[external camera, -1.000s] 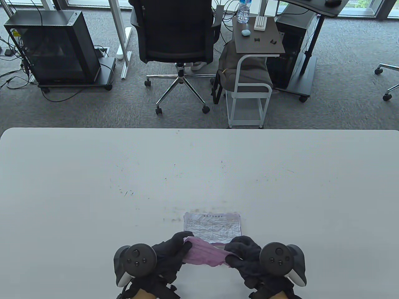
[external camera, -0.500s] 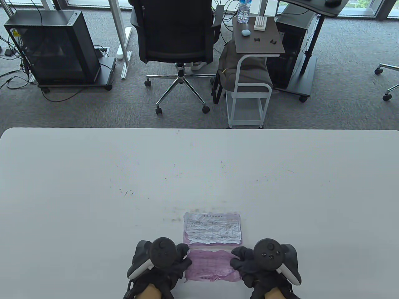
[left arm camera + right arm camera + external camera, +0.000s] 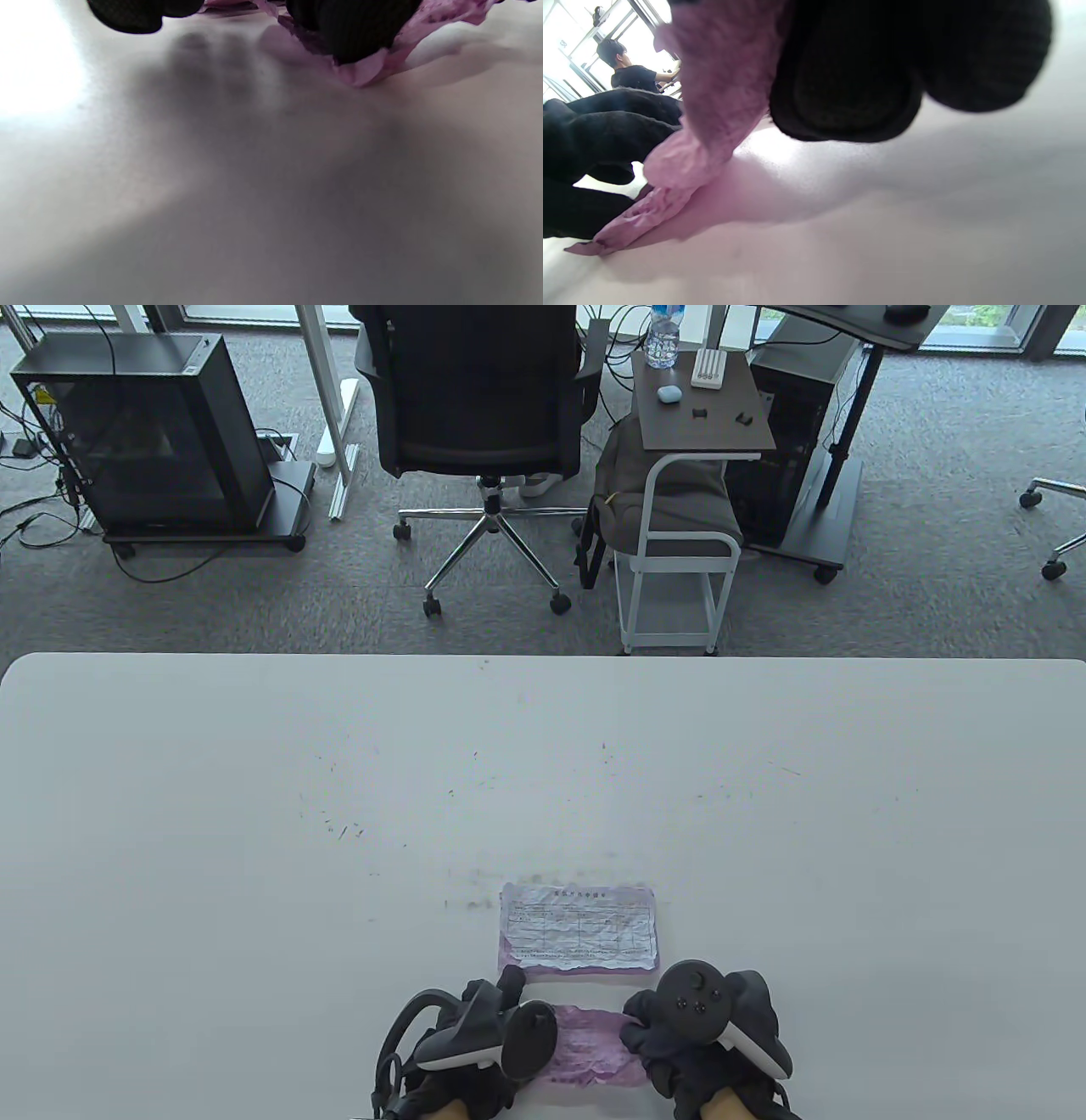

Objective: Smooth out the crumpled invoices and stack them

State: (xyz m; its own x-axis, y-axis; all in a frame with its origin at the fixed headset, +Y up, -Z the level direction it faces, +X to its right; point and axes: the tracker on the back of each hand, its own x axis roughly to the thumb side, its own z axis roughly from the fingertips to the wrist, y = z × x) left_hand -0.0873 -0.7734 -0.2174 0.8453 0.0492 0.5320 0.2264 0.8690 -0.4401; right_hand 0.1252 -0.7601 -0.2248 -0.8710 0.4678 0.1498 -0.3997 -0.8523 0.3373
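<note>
A crumpled pink invoice point(image 3: 592, 1045) lies near the table's front edge between my two hands. My left hand point(image 3: 496, 1027) grips its left edge and my right hand point(image 3: 653, 1033) grips its right edge. The left wrist view shows my gloved fingers point(image 3: 352, 29) pinching the pink paper point(image 3: 365, 72) just above the table. The right wrist view shows my fingers point(image 3: 848, 80) holding the pink sheet point(image 3: 712, 106), which hangs down to the table. A flattened white invoice over a pink sheet point(image 3: 579, 927) lies flat just beyond my hands.
The white table point(image 3: 254, 780) stretches wide behind and to both sides. Beyond its far edge stand an office chair point(image 3: 479, 398), a small side cart point(image 3: 687, 509) and a black cabinet point(image 3: 153, 432) on the carpet.
The pink invoice went from held bunched, to spread out between my hands, to narrower now. Both hands came closer together and toward the front edge; the left hand rolled onto its side.
</note>
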